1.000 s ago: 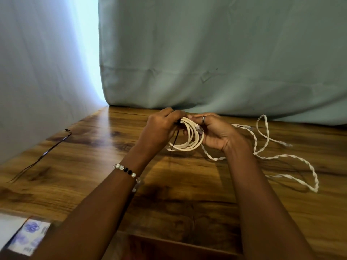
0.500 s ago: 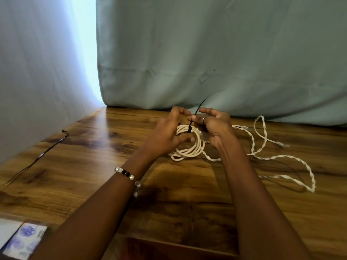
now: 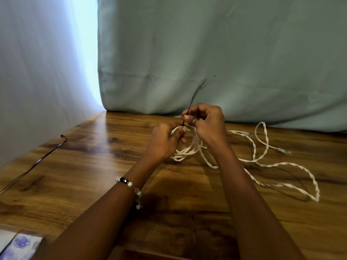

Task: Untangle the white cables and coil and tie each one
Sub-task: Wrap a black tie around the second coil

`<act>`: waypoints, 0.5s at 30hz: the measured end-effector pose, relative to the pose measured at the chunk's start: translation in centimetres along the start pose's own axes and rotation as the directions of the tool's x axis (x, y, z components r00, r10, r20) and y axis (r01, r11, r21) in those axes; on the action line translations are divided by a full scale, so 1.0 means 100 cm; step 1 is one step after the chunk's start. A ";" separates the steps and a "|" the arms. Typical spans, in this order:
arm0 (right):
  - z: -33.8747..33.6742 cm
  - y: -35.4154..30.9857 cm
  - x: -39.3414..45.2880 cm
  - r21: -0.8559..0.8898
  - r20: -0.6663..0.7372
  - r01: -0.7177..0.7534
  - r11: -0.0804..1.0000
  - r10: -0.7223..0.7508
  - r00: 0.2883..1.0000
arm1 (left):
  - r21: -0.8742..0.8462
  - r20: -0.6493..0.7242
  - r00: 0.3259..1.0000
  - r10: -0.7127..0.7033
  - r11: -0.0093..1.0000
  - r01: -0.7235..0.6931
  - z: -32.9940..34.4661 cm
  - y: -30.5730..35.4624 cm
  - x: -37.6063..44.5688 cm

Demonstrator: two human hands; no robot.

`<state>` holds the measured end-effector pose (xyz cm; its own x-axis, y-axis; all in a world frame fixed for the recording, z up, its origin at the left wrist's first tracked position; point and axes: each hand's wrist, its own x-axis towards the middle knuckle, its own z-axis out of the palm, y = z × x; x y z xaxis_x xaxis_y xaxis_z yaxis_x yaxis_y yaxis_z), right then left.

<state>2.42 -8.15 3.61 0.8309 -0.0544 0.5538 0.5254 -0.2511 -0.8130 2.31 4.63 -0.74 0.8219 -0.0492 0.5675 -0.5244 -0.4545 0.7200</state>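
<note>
A coil of white cable (image 3: pixel 189 149) is held upright just above the wooden table (image 3: pixel 97 166). My left hand (image 3: pixel 165 141) grips the coil's top left. My right hand (image 3: pixel 206 122) pinches a thin black tie (image 3: pixel 189 107) that wraps the top of the coil and sticks up toward the curtain. More white cable, twisted in pairs (image 3: pixel 272 166), trails loose across the table to the right of my right arm, ending in small plugs (image 3: pixel 283 151).
A second black tie (image 3: pixel 37 162) lies on the table at far left. A pale green curtain (image 3: pixel 225 53) hangs behind the table's far edge. A printed paper packet (image 3: pixel 20 244) sits at the near left corner.
The black tie, first hanging below the coil, now stands up from its top in my right hand's pinch. My right hand has risen; the coil hangs lower under my left hand.
</note>
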 end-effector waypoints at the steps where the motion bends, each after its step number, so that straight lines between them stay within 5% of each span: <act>1: 0.001 0.000 0.000 -0.032 0.005 0.031 0.999 -0.031 1.000 | -0.014 -0.027 0.999 -0.022 1.000 0.022 -0.002 -0.001 0.001; 4: 0.002 0.004 0.000 -0.076 0.024 0.075 0.994 -0.074 0.997 | -0.199 -0.041 0.988 -0.151 0.970 0.140 -0.005 -0.001 0.004; 8: 0.003 0.010 0.000 -0.114 0.136 0.158 0.981 -0.142 0.981 | -0.639 0.050 0.918 -0.394 0.694 0.333 -0.006 0.005 0.004; 12: 0.004 0.016 0.002 -0.272 0.197 0.447 0.852 -0.406 0.892 | -0.806 0.128 0.870 -0.476 0.462 0.371 -0.013 0.008 0.007; 15: 0.007 0.017 0.002 -0.335 0.194 0.482 0.810 -0.442 0.876 | -0.862 0.175 0.871 -0.460 0.357 0.361 -0.019 0.012 0.007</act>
<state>3.60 -7.93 2.25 0.5314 0.2507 0.8092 0.7647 -0.5529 -0.3309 1.83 5.73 1.31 0.9956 0.0107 0.0935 -0.0820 0.5863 0.8060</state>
